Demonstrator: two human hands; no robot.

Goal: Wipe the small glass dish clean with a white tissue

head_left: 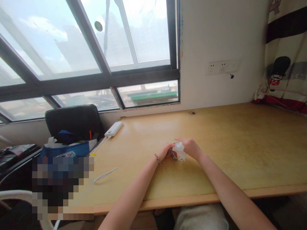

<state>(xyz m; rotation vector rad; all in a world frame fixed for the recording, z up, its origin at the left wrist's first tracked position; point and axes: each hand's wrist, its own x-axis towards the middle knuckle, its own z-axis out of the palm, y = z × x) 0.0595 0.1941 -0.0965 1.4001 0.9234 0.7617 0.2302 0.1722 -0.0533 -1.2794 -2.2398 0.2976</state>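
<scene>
Both my hands meet over the middle of a light wooden desk (227,143). My right hand (190,147) is closed around a small clear plastic bag (179,150). My left hand (166,151), with a beaded bracelet on its wrist, pinches something small and dark at the bag's left side; what it is I cannot make out. The hands rest close to the desk surface, touching each other at the bag.
A white power bank (113,129) with a white cable (105,174) lies at the desk's left back. A black chair (74,121) holds a blue bag (69,150) at the left. Wall sockets (217,67) sit above the desk; a curtain (285,57) hangs at right.
</scene>
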